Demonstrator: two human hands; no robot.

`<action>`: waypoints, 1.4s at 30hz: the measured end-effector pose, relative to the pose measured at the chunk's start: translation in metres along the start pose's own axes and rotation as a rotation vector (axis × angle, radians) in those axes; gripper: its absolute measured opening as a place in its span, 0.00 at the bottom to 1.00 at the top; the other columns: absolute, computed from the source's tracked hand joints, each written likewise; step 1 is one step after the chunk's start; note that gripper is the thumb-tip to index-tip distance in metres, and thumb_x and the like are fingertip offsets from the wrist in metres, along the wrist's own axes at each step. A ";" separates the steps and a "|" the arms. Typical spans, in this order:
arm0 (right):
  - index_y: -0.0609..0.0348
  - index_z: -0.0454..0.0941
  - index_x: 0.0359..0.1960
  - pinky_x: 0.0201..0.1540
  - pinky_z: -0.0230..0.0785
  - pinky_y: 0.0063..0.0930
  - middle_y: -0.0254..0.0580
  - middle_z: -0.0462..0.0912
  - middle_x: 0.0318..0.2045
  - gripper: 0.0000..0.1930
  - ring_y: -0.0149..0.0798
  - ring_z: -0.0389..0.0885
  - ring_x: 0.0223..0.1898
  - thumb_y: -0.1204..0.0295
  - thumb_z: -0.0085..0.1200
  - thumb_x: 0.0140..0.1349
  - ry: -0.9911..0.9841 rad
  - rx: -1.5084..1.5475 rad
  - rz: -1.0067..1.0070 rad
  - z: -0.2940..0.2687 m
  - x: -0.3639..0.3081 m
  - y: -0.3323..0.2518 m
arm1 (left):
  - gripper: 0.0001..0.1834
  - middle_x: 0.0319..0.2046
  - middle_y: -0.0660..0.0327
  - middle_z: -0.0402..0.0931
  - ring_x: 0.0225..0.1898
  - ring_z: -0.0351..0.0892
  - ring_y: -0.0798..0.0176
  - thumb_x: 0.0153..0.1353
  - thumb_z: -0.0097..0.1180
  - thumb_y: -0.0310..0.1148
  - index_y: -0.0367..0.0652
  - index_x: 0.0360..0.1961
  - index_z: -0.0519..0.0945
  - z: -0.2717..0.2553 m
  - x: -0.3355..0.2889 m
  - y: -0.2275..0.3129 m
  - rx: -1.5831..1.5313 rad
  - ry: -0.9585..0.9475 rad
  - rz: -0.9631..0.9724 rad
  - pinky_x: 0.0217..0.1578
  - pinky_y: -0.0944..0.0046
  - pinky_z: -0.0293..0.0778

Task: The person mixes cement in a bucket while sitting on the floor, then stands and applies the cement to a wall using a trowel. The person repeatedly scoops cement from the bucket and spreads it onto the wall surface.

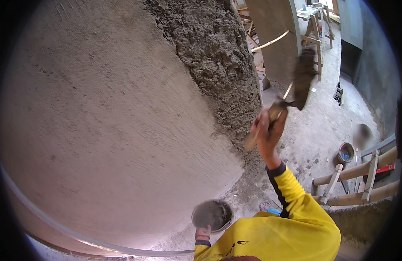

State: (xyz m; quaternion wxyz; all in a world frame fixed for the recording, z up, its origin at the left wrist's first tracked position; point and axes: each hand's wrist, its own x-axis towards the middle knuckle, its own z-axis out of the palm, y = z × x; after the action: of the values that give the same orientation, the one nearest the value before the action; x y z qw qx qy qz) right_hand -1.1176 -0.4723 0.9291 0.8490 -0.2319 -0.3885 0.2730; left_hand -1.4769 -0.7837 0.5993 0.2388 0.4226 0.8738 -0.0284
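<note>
My right hand (269, 135) is raised beside the wall, its fingers wrapped round the wooden handle of a trowel (304, 78). The trowel's blade points up and away from me; it looks dark and is smeared by motion. Low and near my body, my left hand (203, 232) grips the near rim of a round bucket (232, 215) with grey mortar in it. To the left of the trowel, a band of rough wet mortar (216, 61) runs along the wall's edge. The rest of the wall (122, 122) has a smoother, scratched plaster surface.
A wooden ladder (353, 172) lies at the right, near a small bucket (346, 153) with something blue inside. Mortar splashes spot the concrete floor (320, 130). Farther back stands a wooden trestle (315, 26). A long straight bar (57, 226) curves through the lower left.
</note>
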 end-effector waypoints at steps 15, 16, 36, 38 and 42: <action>0.52 0.59 0.61 0.40 0.70 0.58 0.64 0.81 0.35 0.26 0.67 0.80 0.36 0.69 0.48 0.60 -1.248 -1.065 0.839 -0.164 -0.235 0.038 | 0.30 0.27 0.50 0.81 0.34 0.80 0.45 0.54 0.57 0.61 0.41 0.19 0.82 0.028 -0.038 -0.043 -0.189 0.302 0.085 0.41 0.47 0.72; 0.52 0.60 0.60 0.40 0.71 0.57 0.64 0.81 0.35 0.25 0.67 0.79 0.37 0.68 0.48 0.61 -1.312 -1.059 0.854 -0.166 -0.245 0.030 | 0.30 0.26 0.49 0.80 0.34 0.79 0.45 0.54 0.58 0.60 0.41 0.18 0.81 0.002 -0.029 -0.018 -0.050 0.102 -0.032 0.42 0.46 0.71; 0.53 0.67 0.23 0.16 0.59 0.25 0.29 0.68 0.18 0.15 0.24 0.64 0.14 0.62 0.45 0.67 -1.161 -0.497 2.067 -0.102 -0.255 0.057 | 0.10 0.28 0.64 0.71 0.22 0.68 0.71 0.59 0.47 0.28 0.42 0.42 0.69 -0.100 -0.046 0.127 -1.430 -0.064 0.199 0.21 0.70 0.72; 0.53 0.66 0.22 0.16 0.60 0.25 0.29 0.68 0.18 0.16 0.23 0.64 0.14 0.61 0.43 0.68 -1.132 -0.361 2.106 -0.105 -0.264 0.039 | 0.09 0.30 0.63 0.71 0.25 0.70 0.70 0.59 0.47 0.28 0.42 0.42 0.69 -0.102 -0.044 0.123 -1.427 -0.061 0.172 0.21 0.70 0.72; 0.54 0.68 0.30 0.14 0.62 0.22 0.28 0.68 0.17 0.15 0.23 0.64 0.13 0.58 0.41 0.71 -1.067 -0.009 1.935 -0.113 -0.251 0.010 | 0.11 0.34 0.61 0.73 0.31 0.72 0.68 0.59 0.48 0.28 0.42 0.43 0.70 -0.097 -0.037 0.114 -1.609 -0.062 0.004 0.24 0.65 0.76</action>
State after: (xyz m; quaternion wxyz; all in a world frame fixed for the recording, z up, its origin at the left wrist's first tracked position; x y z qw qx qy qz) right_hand -1.1688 -0.6473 0.7227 -0.0006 -0.2932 -0.3605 0.8855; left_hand -1.4101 -0.7131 0.7187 0.4941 0.1214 0.6188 0.5985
